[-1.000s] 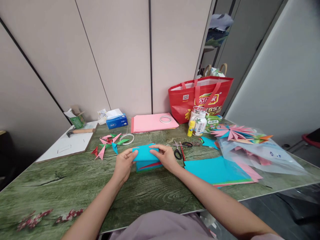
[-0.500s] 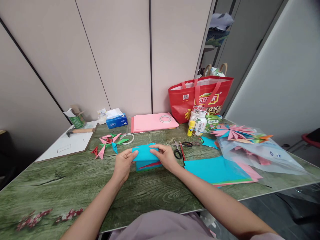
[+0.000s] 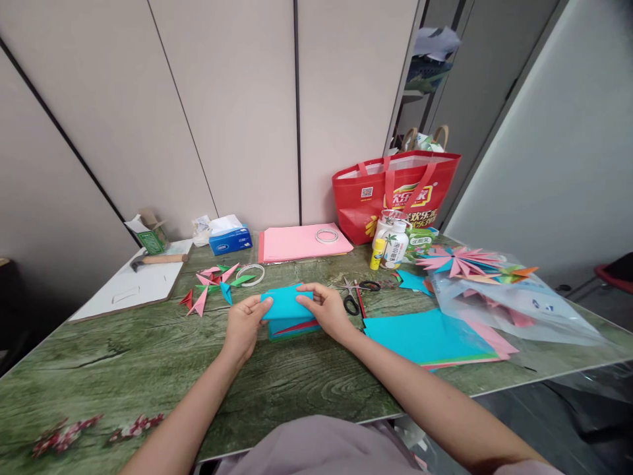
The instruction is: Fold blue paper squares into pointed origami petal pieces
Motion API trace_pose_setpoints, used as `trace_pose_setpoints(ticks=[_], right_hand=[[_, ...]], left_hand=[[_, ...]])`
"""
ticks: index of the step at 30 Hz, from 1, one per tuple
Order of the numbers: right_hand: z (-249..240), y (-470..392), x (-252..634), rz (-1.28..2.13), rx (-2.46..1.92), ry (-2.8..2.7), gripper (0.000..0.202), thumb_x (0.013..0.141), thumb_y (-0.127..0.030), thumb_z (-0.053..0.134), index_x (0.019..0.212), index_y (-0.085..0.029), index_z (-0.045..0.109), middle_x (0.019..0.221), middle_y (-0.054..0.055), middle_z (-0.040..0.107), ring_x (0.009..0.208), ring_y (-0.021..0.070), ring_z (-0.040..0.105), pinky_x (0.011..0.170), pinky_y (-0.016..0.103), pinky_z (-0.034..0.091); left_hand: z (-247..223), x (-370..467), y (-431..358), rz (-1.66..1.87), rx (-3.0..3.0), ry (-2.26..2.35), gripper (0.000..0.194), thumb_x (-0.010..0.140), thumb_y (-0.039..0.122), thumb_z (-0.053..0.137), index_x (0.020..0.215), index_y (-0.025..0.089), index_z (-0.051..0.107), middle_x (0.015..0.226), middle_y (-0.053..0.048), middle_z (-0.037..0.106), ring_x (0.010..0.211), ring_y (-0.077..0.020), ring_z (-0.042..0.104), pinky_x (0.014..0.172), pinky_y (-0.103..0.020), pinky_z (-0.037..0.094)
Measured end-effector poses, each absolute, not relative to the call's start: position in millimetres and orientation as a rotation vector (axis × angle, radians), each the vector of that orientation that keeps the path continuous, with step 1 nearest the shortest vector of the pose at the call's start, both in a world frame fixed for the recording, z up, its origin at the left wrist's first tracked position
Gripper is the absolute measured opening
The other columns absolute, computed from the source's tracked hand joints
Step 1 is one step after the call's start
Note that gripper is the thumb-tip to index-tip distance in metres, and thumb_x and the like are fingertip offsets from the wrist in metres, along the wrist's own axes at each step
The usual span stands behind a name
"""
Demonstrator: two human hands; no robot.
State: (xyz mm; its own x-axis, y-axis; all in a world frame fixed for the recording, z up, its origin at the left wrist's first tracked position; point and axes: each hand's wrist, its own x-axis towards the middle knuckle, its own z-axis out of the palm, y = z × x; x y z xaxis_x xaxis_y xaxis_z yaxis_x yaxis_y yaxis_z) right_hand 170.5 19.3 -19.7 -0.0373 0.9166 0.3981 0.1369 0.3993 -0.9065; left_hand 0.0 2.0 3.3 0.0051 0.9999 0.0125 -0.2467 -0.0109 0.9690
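A folded blue paper [image 3: 287,305] is held level between my two hands, above the middle of the table. My left hand [image 3: 243,324] pinches its left end, thumb on top. The right end is pinched by my right hand [image 3: 327,310], with the thumb on the upper face. Just below lies a small stack of folded papers [image 3: 291,329] in blue, red and green, partly hidden by the held paper. Black-handled scissors [image 3: 351,300] and a red pencil [image 3: 359,300] rest right of my right hand. Folded paper pieces [image 3: 216,285] lie beyond my left hand.
Blue sheets [image 3: 430,336] lie at the right, near a plastic bag [image 3: 548,310] and a pink paper star [image 3: 462,261]. Behind stand a red bag [image 3: 356,204], a glue stick [image 3: 377,254], pink sheets [image 3: 291,243] and a tissue box [image 3: 231,241]. A hammer [image 3: 161,258] lies on a white board [image 3: 123,284].
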Motion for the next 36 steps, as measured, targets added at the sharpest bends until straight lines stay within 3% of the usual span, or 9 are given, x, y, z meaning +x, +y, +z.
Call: trace_pose_setpoints(ticks=[6, 13, 21, 36], right_hand=[[-19.1, 18.9, 170.5, 0.826, -1.014, -1.483, 0.023, 0.069, -0.035, 0.059, 0.08, -0.015, 0.064, 0.049, -0.006, 0.029, 0.046, 0.0078, 0.026, 0.044, 0.021, 0.021], [-25.1, 23.2, 170.4, 0.846, -1.008, -1.429, 0.029, 0.066, -0.038, 0.062, 0.084, -0.014, 0.062, 0.052, -0.003, 0.04, 0.048, 0.0084, 0.032, 0.042, 0.02, 0.025], [-21.7, 21.2, 169.7, 0.846, -0.977, -1.419, 0.025, 0.066, -0.035, 0.062, 0.079, -0.013, 0.062, 0.049, -0.006, 0.028, 0.047, 0.0065, 0.025, 0.041, 0.019, 0.02], [-13.3, 15.6, 170.1, 0.825, -0.985, -1.48, 0.027, 0.068, -0.037, 0.06, 0.079, -0.013, 0.067, 0.056, -0.001, 0.051, 0.049, 0.008, 0.035, 0.045, 0.021, 0.027]], left_hand=[[-0.4, -1.9, 3.2, 1.317, 1.046, 0.999, 0.029, 0.058, 0.031, 0.071, 0.08, 0.012, 0.066, 0.067, -0.006, 0.07, 0.059, -0.0176, 0.063, 0.054, -0.026, 0.048], [-0.1, -1.0, 2.8, 1.324, 1.05, 1.003, 0.026, 0.059, 0.031, 0.071, 0.077, 0.012, 0.065, 0.067, -0.006, 0.07, 0.059, -0.0176, 0.063, 0.055, -0.026, 0.048], [-0.7, -1.3, 3.5, 1.327, 1.048, 1.016, 0.026, 0.058, 0.032, 0.071, 0.075, 0.013, 0.065, 0.068, -0.006, 0.07, 0.06, -0.018, 0.063, 0.057, -0.027, 0.048], [-0.3, -1.0, 2.6, 1.329, 1.044, 1.022, 0.031, 0.058, 0.032, 0.071, 0.079, 0.011, 0.066, 0.069, -0.007, 0.07, 0.059, -0.0188, 0.063, 0.054, -0.027, 0.048]])
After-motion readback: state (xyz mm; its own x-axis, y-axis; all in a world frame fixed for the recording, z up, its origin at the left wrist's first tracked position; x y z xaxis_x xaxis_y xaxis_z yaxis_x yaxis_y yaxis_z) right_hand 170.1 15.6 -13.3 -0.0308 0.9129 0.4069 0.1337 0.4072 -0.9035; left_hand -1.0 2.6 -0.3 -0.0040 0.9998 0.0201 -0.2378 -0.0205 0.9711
